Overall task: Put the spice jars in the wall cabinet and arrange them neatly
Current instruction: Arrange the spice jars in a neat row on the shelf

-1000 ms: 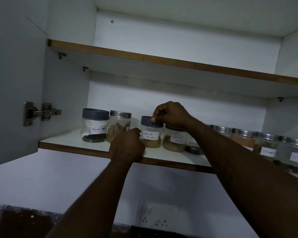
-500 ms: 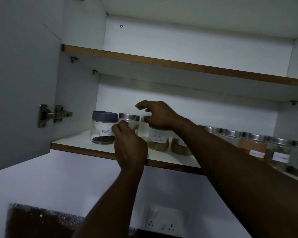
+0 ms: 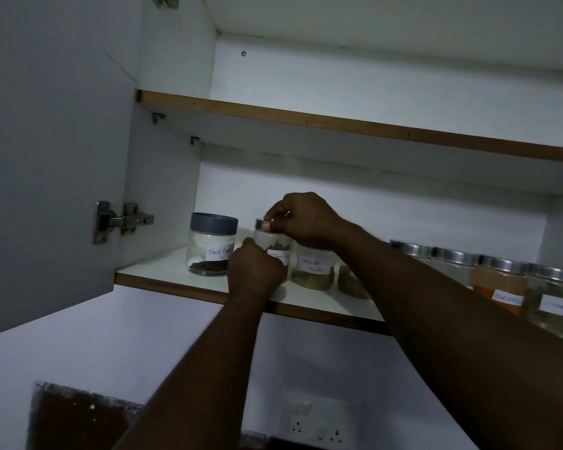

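Two grips on spice jar (image 3: 275, 245), just right of Black Pepper jar (image 3: 212, 245): pinching lid (image 3: 259, 223) with right grip (image 3: 303, 219), apparently wrapping glass body with left grip (image 3: 257, 271). Reads as light, slick, breakable; best cupped low.

A white wall (image 3: 143, 345) carries a white socket plate (image 3: 319, 423) near the bottom edge of the view. A dark brown speckled patch (image 3: 78, 420) covers the wall's lower left, well apart from the socket plate.
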`<action>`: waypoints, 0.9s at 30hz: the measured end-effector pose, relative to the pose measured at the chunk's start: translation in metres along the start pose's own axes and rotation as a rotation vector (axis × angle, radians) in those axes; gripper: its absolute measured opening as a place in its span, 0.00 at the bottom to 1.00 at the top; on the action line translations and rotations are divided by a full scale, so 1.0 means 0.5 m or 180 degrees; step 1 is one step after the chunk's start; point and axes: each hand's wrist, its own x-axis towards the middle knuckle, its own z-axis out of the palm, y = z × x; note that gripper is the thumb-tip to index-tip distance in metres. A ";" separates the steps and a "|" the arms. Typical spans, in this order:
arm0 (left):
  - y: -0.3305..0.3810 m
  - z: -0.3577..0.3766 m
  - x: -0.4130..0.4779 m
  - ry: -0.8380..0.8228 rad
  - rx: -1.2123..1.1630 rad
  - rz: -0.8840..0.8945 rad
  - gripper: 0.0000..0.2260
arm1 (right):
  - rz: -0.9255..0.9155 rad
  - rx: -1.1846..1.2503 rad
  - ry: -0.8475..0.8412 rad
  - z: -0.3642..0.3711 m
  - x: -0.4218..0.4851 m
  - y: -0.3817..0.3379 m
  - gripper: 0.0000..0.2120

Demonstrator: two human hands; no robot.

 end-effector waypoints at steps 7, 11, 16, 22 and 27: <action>-0.005 -0.010 0.025 -0.0442 -0.0112 -0.0158 0.17 | 0.0110 -0.0113 0.0063 0.004 0.000 0.000 0.11; -0.007 -0.016 0.034 -0.0607 -0.0164 -0.0231 0.18 | 0.0187 -0.0182 0.0081 0.009 0.005 -0.005 0.13; -0.006 -0.016 0.033 -0.0746 0.0014 -0.0225 0.19 | 0.0256 -0.0319 0.0146 0.012 -0.003 -0.005 0.15; -0.010 -0.013 0.033 -0.0604 0.0060 -0.0234 0.14 | 0.0293 -0.0476 0.0265 0.022 -0.007 -0.015 0.18; -0.010 -0.013 0.012 -0.0291 -0.0011 -0.0066 0.07 | 0.0348 -0.0477 0.0242 0.025 -0.011 -0.020 0.20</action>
